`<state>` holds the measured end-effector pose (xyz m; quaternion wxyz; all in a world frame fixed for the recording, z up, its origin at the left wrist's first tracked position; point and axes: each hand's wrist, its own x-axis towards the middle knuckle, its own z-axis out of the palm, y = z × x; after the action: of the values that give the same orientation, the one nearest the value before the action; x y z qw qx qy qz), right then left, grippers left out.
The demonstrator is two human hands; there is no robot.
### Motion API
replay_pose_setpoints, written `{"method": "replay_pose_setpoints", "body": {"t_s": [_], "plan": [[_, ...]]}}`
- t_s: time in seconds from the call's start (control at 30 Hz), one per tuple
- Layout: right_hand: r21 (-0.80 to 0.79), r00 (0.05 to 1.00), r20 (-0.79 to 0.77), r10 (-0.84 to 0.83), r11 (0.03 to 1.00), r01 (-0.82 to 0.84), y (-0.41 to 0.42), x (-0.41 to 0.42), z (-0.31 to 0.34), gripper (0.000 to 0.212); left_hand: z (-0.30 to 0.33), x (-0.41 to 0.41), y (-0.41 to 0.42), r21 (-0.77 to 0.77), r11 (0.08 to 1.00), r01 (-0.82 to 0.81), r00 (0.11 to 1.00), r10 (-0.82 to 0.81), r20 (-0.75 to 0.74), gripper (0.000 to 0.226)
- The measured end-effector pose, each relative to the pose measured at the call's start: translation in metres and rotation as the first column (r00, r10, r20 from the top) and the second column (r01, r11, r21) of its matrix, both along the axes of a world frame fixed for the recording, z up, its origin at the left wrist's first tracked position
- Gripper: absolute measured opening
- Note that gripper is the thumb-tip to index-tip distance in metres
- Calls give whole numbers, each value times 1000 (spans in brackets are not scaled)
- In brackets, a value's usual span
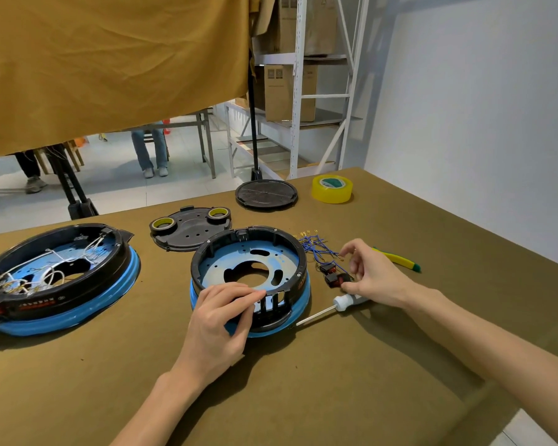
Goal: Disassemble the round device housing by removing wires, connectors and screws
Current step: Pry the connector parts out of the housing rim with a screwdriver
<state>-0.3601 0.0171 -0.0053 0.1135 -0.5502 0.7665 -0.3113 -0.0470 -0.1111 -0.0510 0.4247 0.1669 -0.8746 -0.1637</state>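
1. Round housing (250,275): black ring on a blue base, at the centre of the olive surface (303,397). Inside, a bare blue plate with cutouts.
2. Left hand (221,320): at the housing's 7 o'clock edge, fingers (255,296) curled over the black rim and gripping it.
3. Right hand (372,276): at 3 o'clock of the housing, clear of it; thumb and fingers pinch a small black switch (335,280).
4. Blue wires (316,249) with brass terminals: loose bundle at the housing's 2 o'clock, beside the right hand.
5. Screwdriver (327,310): white handle, lying at 4 o'clock, partly under the right hand.
6. Second housing (58,275): at 9 o'clock, well apart, holding white wires. Its side label is too small to read.
7. Black cover plate (190,231): at 11 o'clock, carrying two tape rolls.
8. Round black lid (266,194) and yellow tape roll (332,189): at 1 o'clock, far edge; roll label illegible.
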Motion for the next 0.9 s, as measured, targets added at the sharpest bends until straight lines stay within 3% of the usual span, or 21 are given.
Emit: {"method": "replay_pose_setpoints", "body": {"t_s": [0.13,0.27,0.4,0.57,0.7,0.9], "plan": [[141,981,-155,-120,980,143,-11,2,1,51,1,-1,0,-2,1000,-3,1000,3,-6,34],[294,960,-269,-76,943,157,-23,8,6,53,1,-1,1,-3,1000,-9,1000,9,-2,33],[302,970,-225,-89,940,157,-21,10,9,52,1,0,1,5,1000,-11,1000,11,-1,34],[371,999,-40,-33,927,45,-16,13,13,57,1,-1,1,6,1000,-9,1000,9,3,34],[377,998,-45,-35,925,50,-16,16,13,62,2,0,2,12,1000,-12,1000,12,3,34],[264,996,-91,-12,964,36,-13,20,10,40,2,-1,2,9,1000,-4,1000,3,7,34]]}}
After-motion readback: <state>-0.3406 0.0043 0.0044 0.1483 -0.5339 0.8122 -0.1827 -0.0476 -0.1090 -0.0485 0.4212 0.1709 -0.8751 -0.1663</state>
